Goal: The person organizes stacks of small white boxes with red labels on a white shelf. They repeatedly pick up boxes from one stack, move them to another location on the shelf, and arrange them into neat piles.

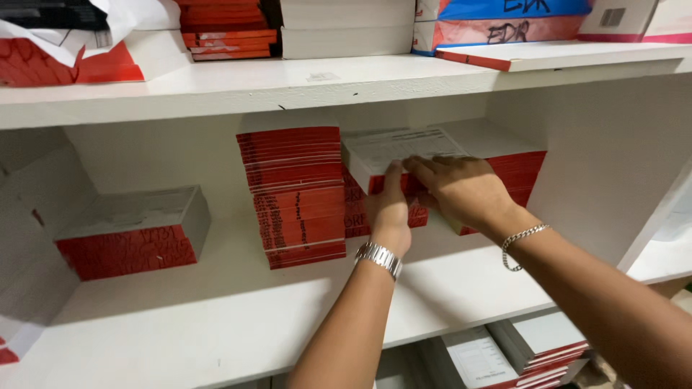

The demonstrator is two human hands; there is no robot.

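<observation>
White shelf (216, 302), both hands gripping red-edged booklet bundle (404, 155), stacks beside

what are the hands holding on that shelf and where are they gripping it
Both hands, left hand and right hand, grip the top bundle of red-spined booklets by its front edge.

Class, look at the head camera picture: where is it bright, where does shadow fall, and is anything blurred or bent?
Head view: the front of the white painted shelf board is brightly lit; shadow sits under the upper shelf behind the tall stack of red-spined booklets; left hand and right hand look slightly soft; shelf edges bow a little towards the corners.
</observation>
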